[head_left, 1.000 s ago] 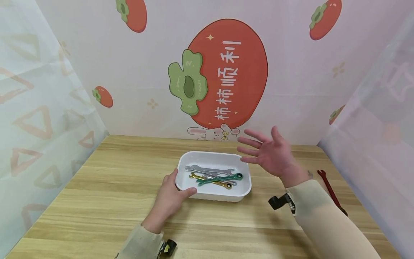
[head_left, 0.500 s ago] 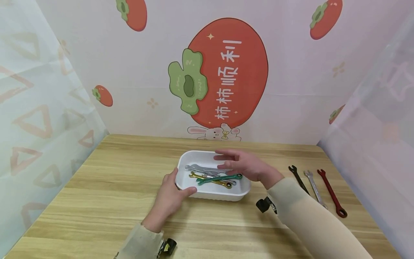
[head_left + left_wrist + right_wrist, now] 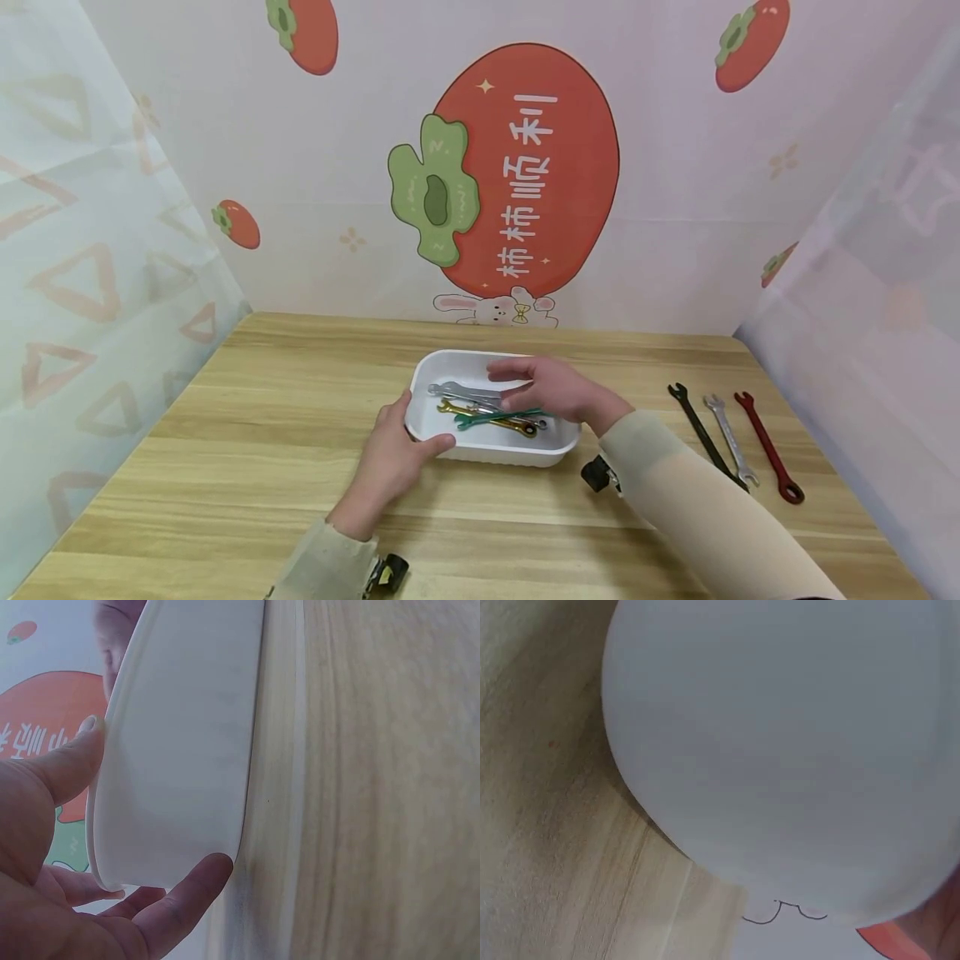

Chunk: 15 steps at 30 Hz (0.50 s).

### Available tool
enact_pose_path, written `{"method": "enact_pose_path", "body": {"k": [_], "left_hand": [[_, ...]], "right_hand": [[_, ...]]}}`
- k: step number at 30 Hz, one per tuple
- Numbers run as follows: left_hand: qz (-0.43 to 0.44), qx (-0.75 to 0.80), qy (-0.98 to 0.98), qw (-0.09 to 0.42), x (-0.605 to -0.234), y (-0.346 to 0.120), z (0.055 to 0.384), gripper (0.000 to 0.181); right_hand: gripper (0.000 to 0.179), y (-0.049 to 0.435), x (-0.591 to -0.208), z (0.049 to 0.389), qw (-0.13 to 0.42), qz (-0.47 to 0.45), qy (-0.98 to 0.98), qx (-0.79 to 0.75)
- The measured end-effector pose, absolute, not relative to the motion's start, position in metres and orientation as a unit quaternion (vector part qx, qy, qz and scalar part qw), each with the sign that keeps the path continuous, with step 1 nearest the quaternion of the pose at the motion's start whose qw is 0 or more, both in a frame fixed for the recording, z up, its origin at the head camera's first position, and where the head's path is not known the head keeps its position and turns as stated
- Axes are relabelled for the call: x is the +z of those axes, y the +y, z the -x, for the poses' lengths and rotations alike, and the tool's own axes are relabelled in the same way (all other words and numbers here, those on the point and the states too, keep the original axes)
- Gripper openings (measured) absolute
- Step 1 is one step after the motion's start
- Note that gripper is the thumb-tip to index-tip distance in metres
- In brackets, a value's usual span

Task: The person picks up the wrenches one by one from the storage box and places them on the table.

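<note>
Left hand (image 3: 393, 446) grips the white rectangular plastic tub (image 3: 510, 456) by its left end; right hand (image 3: 551, 390), fingers parted, over the metallic green wrench (image 3: 499, 417), contact unclear.

there are two hands, one left hand (image 3: 397, 450) and one right hand (image 3: 557, 388); one white tray (image 3: 491, 456); at least four tray wrenches (image 3: 491, 418), partly covered; three table wrenches (image 3: 731, 442); two wrist cameras (image 3: 596, 473); five printed persimmons (image 3: 577, 167); one printed rabbit (image 3: 491, 312).
</note>
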<state>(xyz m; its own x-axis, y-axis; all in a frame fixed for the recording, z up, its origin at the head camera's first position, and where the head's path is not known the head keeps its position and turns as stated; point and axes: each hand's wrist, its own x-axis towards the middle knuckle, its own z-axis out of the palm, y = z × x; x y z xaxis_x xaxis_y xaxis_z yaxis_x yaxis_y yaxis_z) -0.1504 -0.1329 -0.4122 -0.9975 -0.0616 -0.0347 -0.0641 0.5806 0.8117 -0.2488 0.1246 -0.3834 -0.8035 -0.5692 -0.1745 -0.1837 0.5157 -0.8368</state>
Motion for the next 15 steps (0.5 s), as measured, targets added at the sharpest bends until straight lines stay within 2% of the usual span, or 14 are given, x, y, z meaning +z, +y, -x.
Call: {"method": "enact_pose_path", "body": {"k": [7, 15], "left_hand": [[0.035, 0.457, 0.889, 0.0, -0.413, -0.133, 0.151, 0.101], [0.035, 0.459, 0.888, -0.002, -0.412, -0.134, 0.151, 0.1]], "right_hand": [[0.057, 0.119, -0.389, 0.249, 0.216, 0.219, 0.858, -0.411], [0.057, 0.112, -0.388, 0.246, 0.192, 0.243, 0.898, -0.311]]}}
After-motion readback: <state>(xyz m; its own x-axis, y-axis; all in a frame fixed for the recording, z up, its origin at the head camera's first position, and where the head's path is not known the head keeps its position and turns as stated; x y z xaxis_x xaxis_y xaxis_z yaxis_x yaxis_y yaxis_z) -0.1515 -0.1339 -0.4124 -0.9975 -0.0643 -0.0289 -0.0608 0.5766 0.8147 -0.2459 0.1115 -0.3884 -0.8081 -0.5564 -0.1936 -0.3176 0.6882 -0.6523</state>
